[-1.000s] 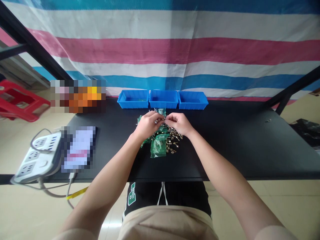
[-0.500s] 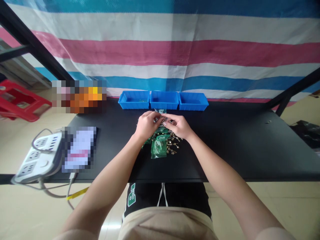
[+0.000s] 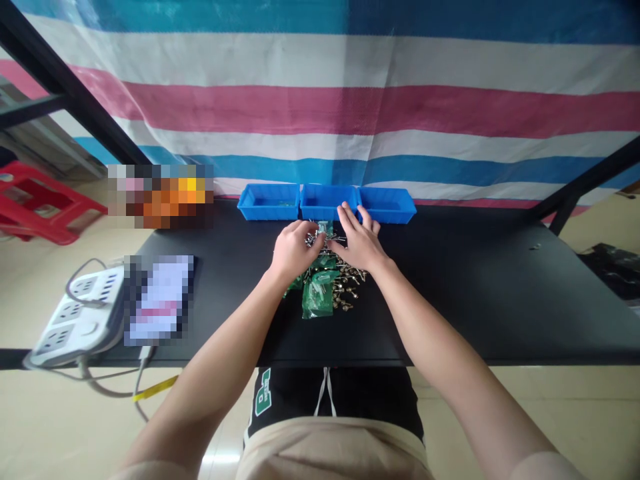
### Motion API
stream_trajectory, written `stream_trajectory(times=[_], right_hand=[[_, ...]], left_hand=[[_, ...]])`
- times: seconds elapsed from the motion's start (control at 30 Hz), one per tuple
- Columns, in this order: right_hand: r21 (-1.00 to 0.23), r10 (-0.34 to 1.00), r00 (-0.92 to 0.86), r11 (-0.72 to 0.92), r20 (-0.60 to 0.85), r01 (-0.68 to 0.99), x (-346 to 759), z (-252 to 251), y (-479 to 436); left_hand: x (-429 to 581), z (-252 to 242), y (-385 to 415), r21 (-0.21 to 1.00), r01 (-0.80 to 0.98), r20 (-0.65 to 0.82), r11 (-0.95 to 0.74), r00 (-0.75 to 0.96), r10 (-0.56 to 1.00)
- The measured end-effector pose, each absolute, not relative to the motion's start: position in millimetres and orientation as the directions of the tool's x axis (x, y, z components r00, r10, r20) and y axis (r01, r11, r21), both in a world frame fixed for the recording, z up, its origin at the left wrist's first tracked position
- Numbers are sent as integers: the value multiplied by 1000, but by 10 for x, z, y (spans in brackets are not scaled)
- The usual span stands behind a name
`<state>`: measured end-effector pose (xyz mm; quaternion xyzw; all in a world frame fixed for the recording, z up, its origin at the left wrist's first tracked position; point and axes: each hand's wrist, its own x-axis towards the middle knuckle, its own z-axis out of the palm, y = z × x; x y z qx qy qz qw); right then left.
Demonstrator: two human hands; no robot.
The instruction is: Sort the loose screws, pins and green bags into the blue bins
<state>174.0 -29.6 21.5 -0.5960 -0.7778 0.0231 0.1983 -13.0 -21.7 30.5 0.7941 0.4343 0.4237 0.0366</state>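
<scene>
Since the earlier frame our right hand (image 3: 359, 241) has pulled back from the heap and opened, its spread fingers (image 3: 345, 212) now reaching the front rims of the blue plastic bins (image 3: 269, 212), near where the middle and right ones meet. Going left to right, we see a red plastic stool (image 3: 35, 213) on the floor, then a white power strip (image 3: 75, 319) by the black table (image 3: 475, 300), just beside a pixelated flat object (image 3: 159, 300). Our left hand (image 3: 295, 251) curls over a heap of metal pins (image 3: 325, 239), its fingers closed; whether they grip any pins, we cannot tell. Green plastic bags (image 3: 317, 299) lie just below the heap, and brass-headed pins (image 3: 347, 288) scatter to their right. All three bins stand side by side along the table's far edge.
</scene>
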Motion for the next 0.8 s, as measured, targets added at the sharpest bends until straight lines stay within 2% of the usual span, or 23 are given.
stream_trajectory(times=[0.4,0.6,0.8], right_hand=[[-247,957,-170,229,236,942,1751,158,-170],[-187,968,-102,147,231,971,1775,103,-133],[-227,961,-101,162,257,960,1792,77,-136]], left_hand=[[-115,304,-227,432,667,601,-608,290,745],[-122,306,-224,422,670,592,-611,308,745],[-132,303,-218,425,674,575,-604,314,755]])
